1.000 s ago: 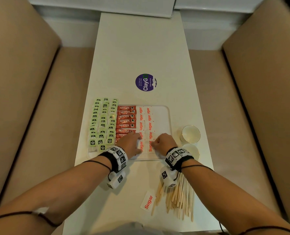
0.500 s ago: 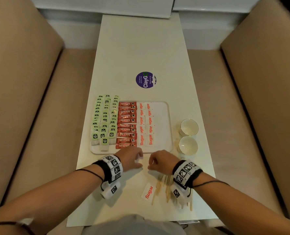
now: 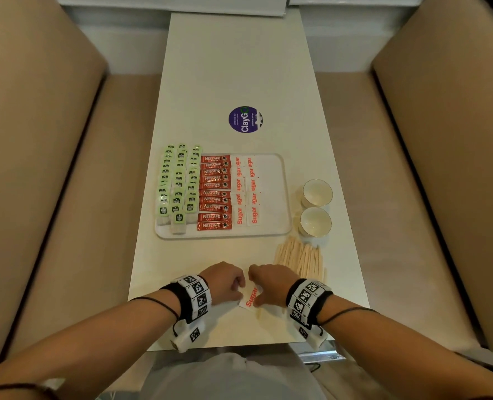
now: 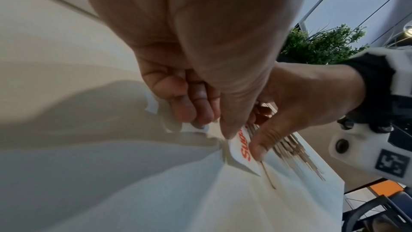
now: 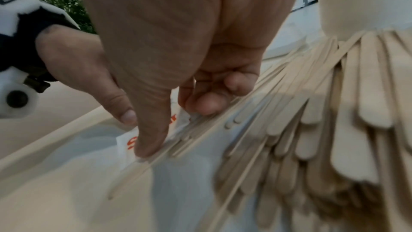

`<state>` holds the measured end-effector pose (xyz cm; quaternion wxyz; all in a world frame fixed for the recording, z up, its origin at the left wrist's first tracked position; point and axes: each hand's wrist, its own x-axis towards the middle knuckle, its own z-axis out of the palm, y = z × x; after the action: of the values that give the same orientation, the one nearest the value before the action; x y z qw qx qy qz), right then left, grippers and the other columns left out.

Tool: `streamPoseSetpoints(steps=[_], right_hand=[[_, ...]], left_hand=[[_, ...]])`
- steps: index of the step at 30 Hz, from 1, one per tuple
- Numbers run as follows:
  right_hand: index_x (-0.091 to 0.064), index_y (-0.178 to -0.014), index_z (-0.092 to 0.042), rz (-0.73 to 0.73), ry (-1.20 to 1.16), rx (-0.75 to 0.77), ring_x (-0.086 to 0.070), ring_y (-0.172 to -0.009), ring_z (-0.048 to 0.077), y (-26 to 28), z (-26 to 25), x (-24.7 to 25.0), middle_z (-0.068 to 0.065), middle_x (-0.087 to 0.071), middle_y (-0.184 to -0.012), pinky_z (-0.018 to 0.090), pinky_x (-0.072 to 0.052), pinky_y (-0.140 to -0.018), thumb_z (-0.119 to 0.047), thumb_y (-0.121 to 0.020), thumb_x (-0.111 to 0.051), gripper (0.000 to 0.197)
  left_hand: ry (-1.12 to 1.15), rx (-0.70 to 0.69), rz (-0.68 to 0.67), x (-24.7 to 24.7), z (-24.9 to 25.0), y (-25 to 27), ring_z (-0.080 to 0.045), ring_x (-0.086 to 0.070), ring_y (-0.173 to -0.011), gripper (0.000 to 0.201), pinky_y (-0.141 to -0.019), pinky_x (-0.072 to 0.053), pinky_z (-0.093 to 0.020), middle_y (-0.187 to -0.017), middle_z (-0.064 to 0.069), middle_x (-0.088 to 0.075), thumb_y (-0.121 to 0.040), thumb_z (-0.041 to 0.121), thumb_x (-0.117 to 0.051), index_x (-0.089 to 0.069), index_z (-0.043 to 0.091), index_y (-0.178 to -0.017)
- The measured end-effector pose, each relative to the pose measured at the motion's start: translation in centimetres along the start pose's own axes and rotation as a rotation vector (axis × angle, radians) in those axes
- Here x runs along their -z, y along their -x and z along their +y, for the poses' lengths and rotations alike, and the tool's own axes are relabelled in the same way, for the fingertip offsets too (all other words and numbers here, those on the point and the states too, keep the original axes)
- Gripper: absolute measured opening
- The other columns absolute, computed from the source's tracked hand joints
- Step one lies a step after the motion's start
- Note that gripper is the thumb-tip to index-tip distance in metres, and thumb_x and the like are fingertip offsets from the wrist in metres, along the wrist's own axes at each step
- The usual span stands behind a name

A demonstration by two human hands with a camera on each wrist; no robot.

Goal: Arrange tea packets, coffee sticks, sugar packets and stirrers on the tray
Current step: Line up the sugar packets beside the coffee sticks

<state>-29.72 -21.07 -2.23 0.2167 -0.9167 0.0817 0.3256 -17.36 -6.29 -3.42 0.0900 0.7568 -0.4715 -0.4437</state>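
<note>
A loose sugar packet (image 3: 250, 296) lies on the table (image 3: 239, 67) near the tray (image 3: 279, 197), between the two hands and close to the table's front edge. The left hand (image 3: 225, 280) has its fingers curled, and its thumb tip (image 4: 229, 130) presses the packet's edge; white paper shows under its other fingertips. The right hand (image 3: 269, 282) has its thumb (image 5: 149, 140) pressed down on the same packet, and its curled fingers touch the packet's far edge by the stirrers (image 3: 301, 259).

On the tray, counting outward from its left edge: three columns of green tea packets (image 3: 178, 186), too overlapped to count exactly; one column of ten red coffee sticks (image 3: 215, 192); then two columns of sugar packets (image 3: 246, 192), overlapping, about five showing in each. The tray's right part is bare.

The stirrers lie in a fanned pile just off the tray's front right corner, too many to count. Two white cups (image 3: 316, 209) stand right of the tray, one behind the other. One purple round sticker (image 3: 245, 119) sits behind the tray.

The head view alone shows the tray and the cups. Only the left wrist view (image 4: 244, 149) shows the packet's near corner lifted off the table. The right wrist view (image 5: 125, 145) shows thin stirrers running along the packet's edge beneath the thumb, and the pile (image 5: 334, 112) close up.
</note>
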Motion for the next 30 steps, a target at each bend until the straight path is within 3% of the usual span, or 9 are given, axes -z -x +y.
streamPoseSetpoints(steps=[4,8,11,14,17,20,22,26,30], right_hand=[[-0.052,-0.116,-0.016,0.021,0.05,0.001,-0.059,-0.082,0.022,-0.1,-0.3,0.5,0.004,-0.064,-0.101,0.036,-0.052,-0.072,-0.043,-0.086,-0.075,0.046],[-0.061,-0.096,-0.012,0.033,0.068,-0.006,-0.057,-0.079,0.024,-0.5,-0.3,0.9,0.003,-0.059,-0.088,0.033,-0.045,-0.067,-0.039,-0.089,-0.07,0.029],[-0.062,-0.087,-0.013,0.072,0.019,0.004,-0.056,-0.076,0.023,-0.5,0.0,1.2,0.0,-0.056,-0.08,0.031,-0.041,-0.065,-0.034,-0.095,-0.065,0.022],[-0.068,-0.1,-0.016,0.124,-0.026,0.027,-0.054,-0.079,0.018,-0.4,0.4,1.9,-0.003,-0.055,-0.085,0.032,-0.044,-0.07,-0.034,-0.098,-0.059,0.02],[-0.069,-0.114,-0.021,0.183,-0.103,0.026,-0.054,-0.085,0.016,-0.4,0.9,2.7,-0.004,-0.055,-0.094,0.032,-0.047,-0.078,-0.038,-0.1,-0.057,0.025],[-0.069,-0.114,-0.023,0.266,-0.208,-0.042,-0.059,-0.088,0.015,-0.3,1.5,3.7,-0.004,-0.062,-0.1,0.03,-0.049,-0.079,-0.042,-0.099,-0.058,0.026],[-0.071,-0.107,-0.021,0.298,-0.315,-0.099,-0.06,-0.082,0.012,-0.4,1.9,4.3,-0.005,-0.066,-0.096,0.026,-0.049,-0.073,-0.043,-0.098,-0.06,0.026],[-0.072,-0.095,-0.017,0.275,-0.456,-0.132,-0.066,-0.082,0.018,-1.1,2.4,5.5,-0.001,-0.07,-0.09,0.032,-0.056,-0.075,-0.039,-0.099,-0.062,0.025],[-0.064,-0.082,-0.015,0.295,-0.473,-0.12,-0.065,-0.079,0.022,-2.5,2.7,6.2,0.004,-0.071,-0.095,0.028,-0.049,-0.064,-0.036,-0.1,-0.059,0.028]], left_hand=[[0.027,0.018,0.024,-0.1,0.4,0.3,-0.012,-0.067,-0.083,0.025,-0.08,-0.054,-0.028,-0.092,0.007,-0.072,-0.083,0.028,-0.075,-0.069,0.02,-0.106],[0.059,0.024,0.043,0.0,0.6,0.4,-0.009,-0.062,-0.075,0.013,-0.069,-0.047,-0.021,-0.084,0.009,-0.068,-0.083,0.026,-0.075,-0.068,0.022,-0.094],[0.105,0.04,0.096,0.1,0.7,0.3,-0.008,-0.059,-0.072,0.011,-0.068,-0.044,-0.021,-0.079,0.011,-0.064,-0.085,0.025,-0.072,-0.063,0.029,-0.081],[0.129,0.034,0.119,0.6,0.9,0.0,-0.011,-0.06,-0.074,0.016,-0.069,-0.047,-0.024,-0.08,0.009,-0.065,-0.085,0.021,-0.069,-0.059,0.032,-0.08],[0.12,0.01,0.132,1.5,1.2,-0.3,-0.014,-0.063,-0.079,0.005,-0.072,-0.05,-0.027,-0.084,0.004,-0.067,-0.087,0.02,-0.068,-0.066,0.021,-0.092],[0.168,0.036,0.183,2.7,1.2,-0.9,-0.015,-0.066,-0.079,0.005,-0.074,-0.054,-0.031,-0.084,0.005,-0.069,-0.09,0.021,-0.068,-0.068,0.019,-0.094],[0.241,0.066,0.217,3.6,1.1,-1.3,-0.015,-0.07,-0.074,0.004,-0.072,-0.058,-0.034,-0.081,0.004,-0.072,-0.091,0.023,-0.069,-0.067,0.019,-0.091],[0.365,0.09,0.293,5.8,1.2,-2.2,-0.013,-0.072,-0.067,0.006,-0.062,-0.055,-0.029,-0.078,0.001,-0.074,-0.093,0.019,-0.068,-0.067,0.014,-0.09],[0.407,0.108,0.335,7.7,1.5,-3.2,-0.01,-0.068,-0.062,0.01,-0.054,-0.044,-0.016,-0.072,0.002,-0.071,-0.095,0.018,-0.067,-0.069,0.01,-0.088]])
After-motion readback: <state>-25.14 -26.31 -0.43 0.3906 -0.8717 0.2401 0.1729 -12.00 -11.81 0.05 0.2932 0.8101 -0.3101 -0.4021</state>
